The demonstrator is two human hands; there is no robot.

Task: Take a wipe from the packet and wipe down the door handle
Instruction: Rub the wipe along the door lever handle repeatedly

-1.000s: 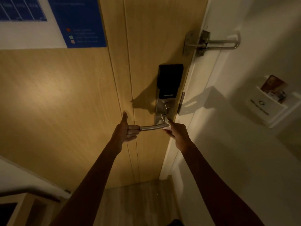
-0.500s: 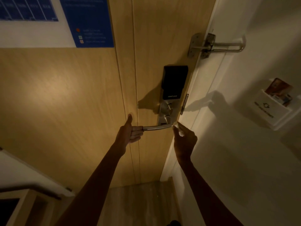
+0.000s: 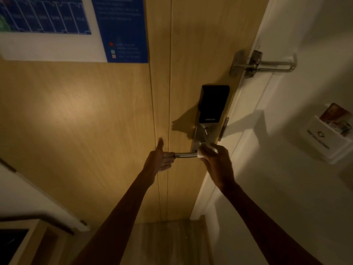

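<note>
A silver lever door handle sticks out from the lock plate on a wooden door. My left hand grips the free end of the lever, thumb pointing up against the door. My right hand presses a small white wipe against the handle's base by the lock plate. The wipe packet is not in view.
A black electronic lock box sits above the handle. A metal swing guard latch bridges door and white frame higher up. A white card holder hangs on the right wall. A blue notice is posted on the door.
My right hand has come back onto the handle's base with the wipe after lifting off half a second ago. My left hand has kept its grip on the lever end.
</note>
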